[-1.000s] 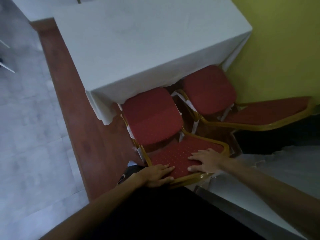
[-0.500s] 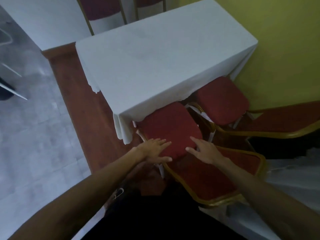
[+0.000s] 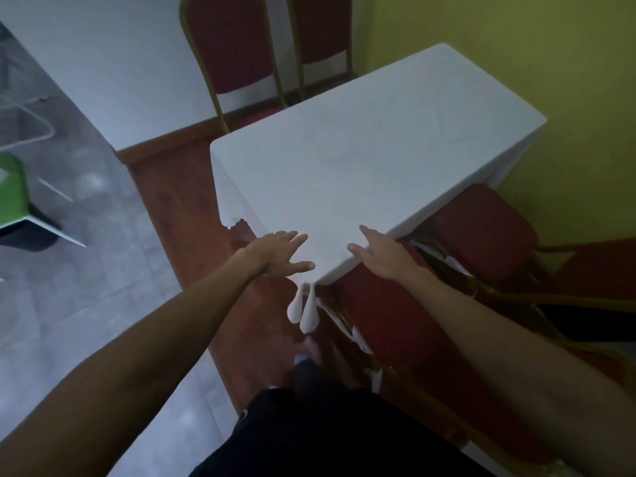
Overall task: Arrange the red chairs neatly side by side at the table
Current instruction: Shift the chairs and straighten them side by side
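Observation:
A table under a white cloth (image 3: 371,160) stands against the yellow wall. Two red chairs with gold frames are pushed in at its near side: the near red chair (image 3: 389,321) right below my right arm and the far red chair (image 3: 481,232) beside it by the wall. My left hand (image 3: 278,253) hovers with spread fingers over the table's near corner. My right hand (image 3: 382,256) rests flat on the table's near edge, above the near chair's seat. Neither hand holds anything.
Two more red chairs (image 3: 234,53) stand at the table's far end, backs upright. A second white-clothed table (image 3: 113,63) lies at the upper left. A green chair (image 3: 10,191) sits at the left on the grey tile floor. A yellow wall (image 3: 516,46) bounds the right.
Both hands left the near chair's backrest and rose to the table's near corner. The view lifted, bringing the far chairs and green chair into sight.

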